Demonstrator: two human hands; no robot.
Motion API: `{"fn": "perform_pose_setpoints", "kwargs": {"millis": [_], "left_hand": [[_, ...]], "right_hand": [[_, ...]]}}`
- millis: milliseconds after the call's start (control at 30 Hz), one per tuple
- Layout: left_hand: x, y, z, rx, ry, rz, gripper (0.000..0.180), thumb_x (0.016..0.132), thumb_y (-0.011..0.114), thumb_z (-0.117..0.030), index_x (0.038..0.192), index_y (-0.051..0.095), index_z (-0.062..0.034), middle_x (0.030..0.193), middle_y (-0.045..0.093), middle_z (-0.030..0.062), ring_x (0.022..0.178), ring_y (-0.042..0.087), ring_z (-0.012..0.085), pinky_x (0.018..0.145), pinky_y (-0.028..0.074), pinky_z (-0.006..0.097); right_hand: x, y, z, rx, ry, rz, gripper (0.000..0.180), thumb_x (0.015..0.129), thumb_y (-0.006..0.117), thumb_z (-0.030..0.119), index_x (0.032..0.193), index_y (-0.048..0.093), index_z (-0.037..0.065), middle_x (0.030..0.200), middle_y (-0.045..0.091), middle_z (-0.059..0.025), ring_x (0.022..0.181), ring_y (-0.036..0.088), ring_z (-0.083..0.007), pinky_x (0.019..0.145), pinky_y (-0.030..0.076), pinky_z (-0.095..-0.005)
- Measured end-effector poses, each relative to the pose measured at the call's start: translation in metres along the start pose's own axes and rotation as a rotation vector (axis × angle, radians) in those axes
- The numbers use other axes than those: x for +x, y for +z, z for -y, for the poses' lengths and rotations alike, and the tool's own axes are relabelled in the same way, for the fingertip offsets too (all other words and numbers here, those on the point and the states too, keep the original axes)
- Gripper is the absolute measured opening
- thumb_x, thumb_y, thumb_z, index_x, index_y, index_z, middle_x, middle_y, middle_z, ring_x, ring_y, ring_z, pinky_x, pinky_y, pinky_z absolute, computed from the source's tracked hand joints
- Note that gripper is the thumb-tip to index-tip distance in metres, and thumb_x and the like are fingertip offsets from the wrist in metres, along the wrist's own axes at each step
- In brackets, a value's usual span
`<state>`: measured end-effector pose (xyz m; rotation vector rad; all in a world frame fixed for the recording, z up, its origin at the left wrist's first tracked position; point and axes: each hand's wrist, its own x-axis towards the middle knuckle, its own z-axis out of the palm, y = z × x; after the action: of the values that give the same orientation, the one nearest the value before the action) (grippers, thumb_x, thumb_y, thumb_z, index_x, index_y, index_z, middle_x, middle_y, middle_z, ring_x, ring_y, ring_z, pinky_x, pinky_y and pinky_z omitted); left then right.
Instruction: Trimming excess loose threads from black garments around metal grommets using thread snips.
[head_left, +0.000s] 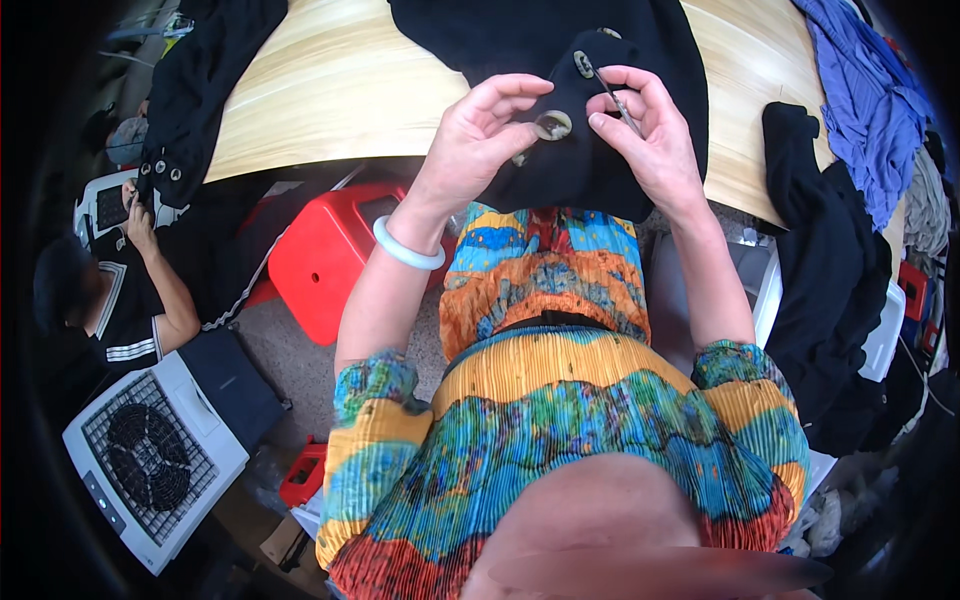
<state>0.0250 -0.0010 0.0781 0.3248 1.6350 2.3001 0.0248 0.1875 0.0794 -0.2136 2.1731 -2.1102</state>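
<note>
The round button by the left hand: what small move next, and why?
Perhaps bring the slim tool to the round button: the right hand holds the tool apart from it, while the left hand has its thumb at the button.

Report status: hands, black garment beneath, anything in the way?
Left hand at round button. Right hand holding slim tool. Black garment partly on table. Nothing visibly blocking either hand.

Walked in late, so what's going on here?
The person's left hand has its thumb at a round button, over black cloth. The right hand holds a slim tool, its tip close to another button on the cloth. At the left, another person's hand is beside dark cloth with buttons.
</note>
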Motion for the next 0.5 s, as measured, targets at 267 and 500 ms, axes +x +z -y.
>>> {"fn": "perform_pose_setpoints", "kwargs": {"millis": [267,500], "left_hand": [[0.002,-0.011,0.014,0.022,-0.041,-0.127,0.016,0.084,0.050,-0.002,0.099,0.051,0.0004,0.091,0.058,0.0072,0.080,0.058,0.0116,0.072,0.050,0.024],[0.012,-0.014,0.014,-0.405,-0.113,-0.167,0.007,0.087,0.044,-0.008,0.092,0.047,-0.0045,0.089,0.055,0.0070,0.080,0.057,0.0130,0.067,0.051,0.026]], "right_hand": [[0.000,0.002,0.000,-0.004,0.009,0.035,0.033,0.079,0.058,0.006,0.108,0.044,0.002,0.087,0.060,-0.0059,0.085,0.054,-0.0077,0.078,0.041,-0.0218],[-0.004,0.015,-0.010,-0.037,-0.021,-0.004,0.048,0.071,0.068,0.010,0.112,0.043,0.004,0.079,0.058,-0.0034,0.075,0.052,-0.0070,0.070,0.042,-0.0214]]}}
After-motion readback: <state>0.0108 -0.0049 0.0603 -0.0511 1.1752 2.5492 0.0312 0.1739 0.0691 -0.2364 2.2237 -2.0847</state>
